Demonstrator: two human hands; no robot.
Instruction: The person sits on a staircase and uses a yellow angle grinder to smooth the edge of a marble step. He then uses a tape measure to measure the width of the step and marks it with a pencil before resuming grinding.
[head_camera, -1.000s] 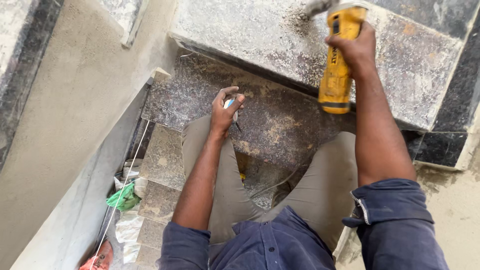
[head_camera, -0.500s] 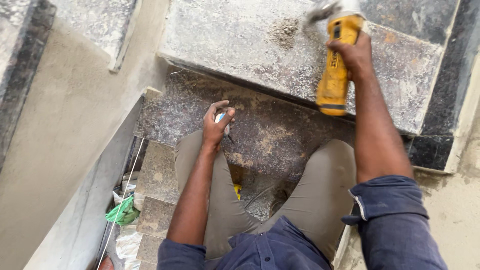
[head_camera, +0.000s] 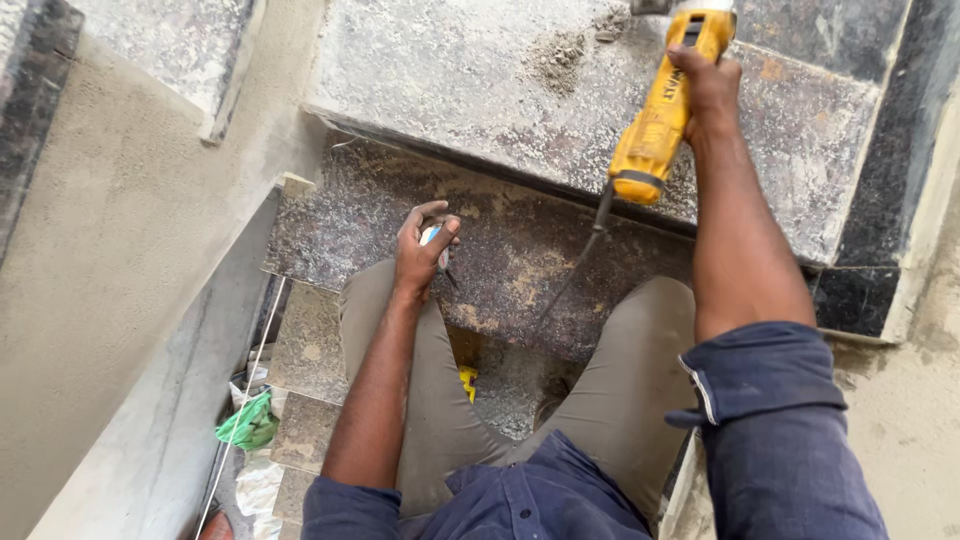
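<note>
Head view showed the right hand closed tight around a yellow power tool, its front end cut off by the picture's top edge above a dusty grey stone step. A small heap of grit lay just left of the tool. Its black cord hung across the step's front edge. The left hand was curled around a small object, too hidden to identify, over the lower speckled step, with bare stone on both sides.
</note>
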